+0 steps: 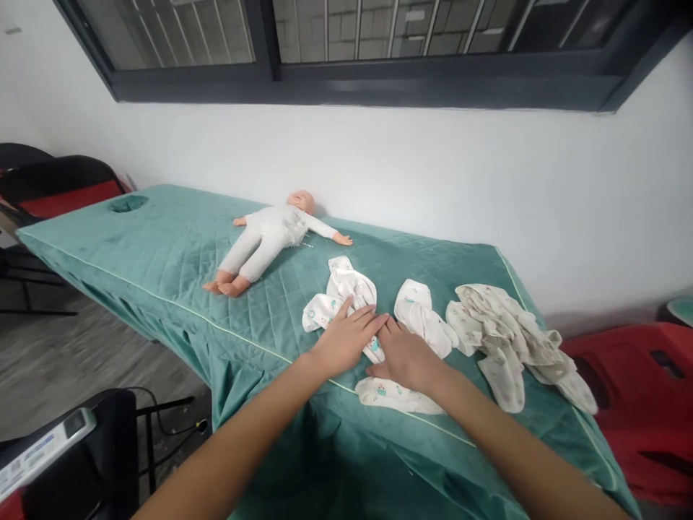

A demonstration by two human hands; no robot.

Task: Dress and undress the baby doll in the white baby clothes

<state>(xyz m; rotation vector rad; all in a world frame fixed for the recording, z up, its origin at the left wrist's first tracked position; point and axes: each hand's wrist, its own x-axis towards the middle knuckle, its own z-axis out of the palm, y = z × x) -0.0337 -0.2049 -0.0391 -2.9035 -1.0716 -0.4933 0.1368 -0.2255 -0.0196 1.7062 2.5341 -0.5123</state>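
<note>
both hands lie flat, palms down, on a white printed garment (pixel 346 303) at the near edge of the green quilted bed (pixel 162 253). the left hand (pixel 346 339) has fingers spread and pressed onto the cloth; the right hand (pixel 406 357) rests just beside it, fingertips touching the left hand, gripping nothing. a second small garment (pixel 422 314) lies just right of them, and a crumpled pile (pixel 514 339) farther right. a doll (pixel 265 238) in white lies on its back near the wall (pixel 433 180), well apart from the hands.
</note>
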